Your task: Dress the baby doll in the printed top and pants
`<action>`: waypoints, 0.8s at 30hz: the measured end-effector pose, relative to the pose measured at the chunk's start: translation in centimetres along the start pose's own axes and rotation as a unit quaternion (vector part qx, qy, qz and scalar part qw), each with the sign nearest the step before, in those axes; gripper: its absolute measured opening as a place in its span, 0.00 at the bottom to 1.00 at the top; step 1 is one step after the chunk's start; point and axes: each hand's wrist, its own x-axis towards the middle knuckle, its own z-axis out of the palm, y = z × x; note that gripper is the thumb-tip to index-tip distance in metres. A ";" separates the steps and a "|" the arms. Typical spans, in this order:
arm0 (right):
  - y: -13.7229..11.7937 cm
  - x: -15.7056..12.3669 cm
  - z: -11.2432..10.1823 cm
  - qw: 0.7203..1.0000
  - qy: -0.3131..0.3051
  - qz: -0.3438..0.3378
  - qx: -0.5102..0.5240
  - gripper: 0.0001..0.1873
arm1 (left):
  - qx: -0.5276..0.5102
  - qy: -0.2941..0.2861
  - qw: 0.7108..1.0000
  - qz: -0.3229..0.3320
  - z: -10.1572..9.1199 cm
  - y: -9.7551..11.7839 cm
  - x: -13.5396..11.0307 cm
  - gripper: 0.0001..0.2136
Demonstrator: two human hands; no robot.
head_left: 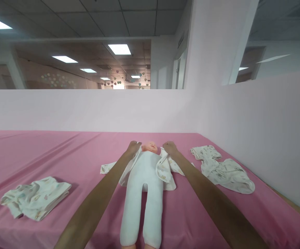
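Observation:
A baby doll [145, 186] with a white cloth body lies on its back, its head away from me and its feet at the near edge. Beneath it a white printed baby shirt [169, 186] is spread, front open and sleeves out to both sides. My left hand [133, 148] is closed on the shirt's edge beside the doll's head. On the other side of the head, my right hand [170, 148] grips the opposite edge near the collar. The fingertips of both hands are mostly hidden from view.
A pink sheet [87, 155] covers the surface. Folded printed baby clothes [37, 197] lie at the near left. More printed baby clothes [224, 169] lie at the right, near the side wall. A white wall [87, 110] with windows rises behind.

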 end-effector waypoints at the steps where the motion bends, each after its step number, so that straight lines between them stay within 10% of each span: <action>1: -0.2 0.4 0.5 1.000 0.006 0.008 0.009 0.09 | -0.012 0.004 1.000 0.008 0.5 0.1 0.2 0.13; 11: -1.9 1.6 3.9 0.997 0.012 -0.003 0.073 0.17 | -0.002 0.007 0.997 0.074 2.9 2.1 1.1 0.07; 18: -0.7 -0.8 2.6 0.995 -0.084 -0.052 0.018 0.19 | 0.102 -0.130 0.984 0.065 -0.8 2.4 -1.3 0.06; 24: -0.8 -2.0 1.1 0.993 -0.087 -0.065 -0.046 0.05 | 0.234 -0.111 0.965 0.034 -3.9 2.5 -4.2 0.09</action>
